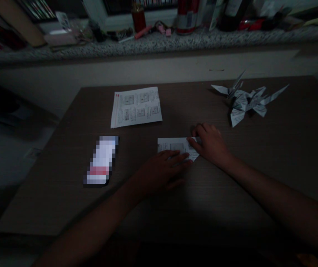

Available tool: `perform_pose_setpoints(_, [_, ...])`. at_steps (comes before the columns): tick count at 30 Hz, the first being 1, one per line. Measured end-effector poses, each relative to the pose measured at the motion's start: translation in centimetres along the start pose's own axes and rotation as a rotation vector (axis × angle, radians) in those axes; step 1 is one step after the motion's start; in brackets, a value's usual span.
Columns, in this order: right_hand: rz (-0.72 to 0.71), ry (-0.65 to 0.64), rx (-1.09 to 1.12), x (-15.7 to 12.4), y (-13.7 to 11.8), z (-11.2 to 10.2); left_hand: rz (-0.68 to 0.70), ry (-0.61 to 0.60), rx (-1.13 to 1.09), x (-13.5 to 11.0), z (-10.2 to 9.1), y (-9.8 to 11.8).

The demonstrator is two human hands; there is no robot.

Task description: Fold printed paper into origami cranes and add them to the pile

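A small folded sheet of printed paper (pixel 176 145) lies on the table in front of me. My left hand (pixel 164 170) rests over its lower left part, fingers stretched out and spread, pressing lightly on the paper. At the right corner, my right hand (pixel 209 142) has its thumb on top of the paper and its other fingers curled just past the far edge, so it grips that corner. Part of the folded paper is hidden under both hands.
A printed sheet (pixel 136 107) lies flat at the back left of the table (pixel 64 155). A blurred-out phone (pixel 101 161) is at left. Folded paper figures (pixel 248 101) stand at back right. Behind, a granite sill (pixel 148 46) carries a red can (pixel 187 16) and clutter.
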State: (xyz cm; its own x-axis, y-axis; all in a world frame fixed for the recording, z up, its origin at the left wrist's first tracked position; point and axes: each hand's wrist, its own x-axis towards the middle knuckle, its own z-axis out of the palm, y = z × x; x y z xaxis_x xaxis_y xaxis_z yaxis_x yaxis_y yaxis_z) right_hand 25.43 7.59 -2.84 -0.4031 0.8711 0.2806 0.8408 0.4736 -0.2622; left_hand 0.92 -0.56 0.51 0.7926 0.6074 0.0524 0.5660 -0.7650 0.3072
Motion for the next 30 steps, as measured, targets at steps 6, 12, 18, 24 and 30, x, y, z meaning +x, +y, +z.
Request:
perform_pose_setpoints(6, [-0.01,0.003,0.045,0.07,0.1,-0.11,-0.002,0.009,0.001,-0.04,-0.06,0.1])
perform_pose_setpoints(12, [-0.013,-0.002,0.079,0.12,0.3,0.01,-0.009,0.01,-0.011,0.0,-0.05,0.11])
perform_pose_setpoints(18, [-0.034,-0.024,0.155,0.15,0.69,-0.32,-0.015,0.011,-0.01,0.09,-0.06,0.11])
perform_pose_setpoints(24, [-0.034,-0.027,0.201,0.0,0.82,-0.38,-0.03,-0.018,-0.012,0.24,-0.2,0.08])
perform_pose_setpoints(30, [-0.009,-0.021,0.153,-0.14,0.45,-0.12,-0.02,-0.002,-0.018,0.33,0.03,-0.29])
